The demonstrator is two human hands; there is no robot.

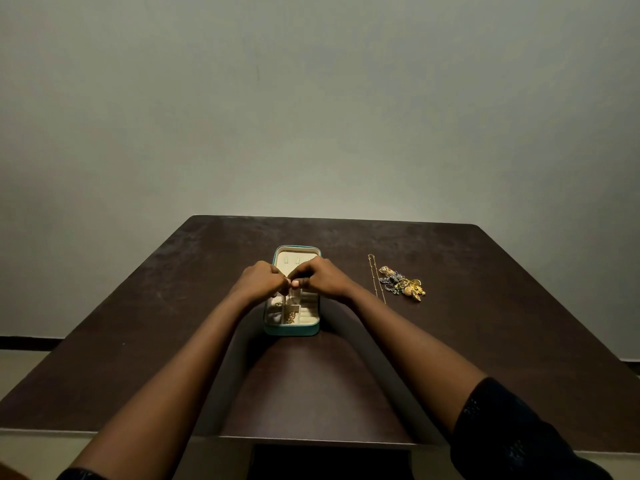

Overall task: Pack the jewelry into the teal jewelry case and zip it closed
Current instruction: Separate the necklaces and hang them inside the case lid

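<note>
Case [291, 330], teal, small, rectangular, open flat at ctr of dark table [173, 306]. Long axis straight away from person: tray half near, lid [298, 248] half far. Cream lining inside; tray split into small compartments, ring rolls on R side; two small tabs on lid lining. One gold piece [290, 318] already in a near compartment.

Hands together directly above case, approx over hinge line, forearms converging from both sides. L hand [259, 280]: fingers curled tight, tips pinched on what looks like a fine chain [284, 301], hanging straight down into L part of tray. R hand [323, 277]: curled likewise, thumb tip against L fingertips; whether also gripping fine chain, cannot tell, too small.

Key relation for next move: rest of jewelry not under hands but off to R, well apart from case, on bare table. First a long chain [376, 280], laid out straight, axis near-to-far, roughly parallel w/ case. Just beyond it, a pile [403, 285]: tangle of gold and silver-grey pieces, incl. rings and earring-like bits, all touching. R hand clearly nearer to both; for L hand, a reach across case.

Judgement: packing under way, far from done; case not yet zipped, lid down flat. Likely next: fine chain lowered fully, then R reach sideways for long chain. Risk: snags in pile.
</note>
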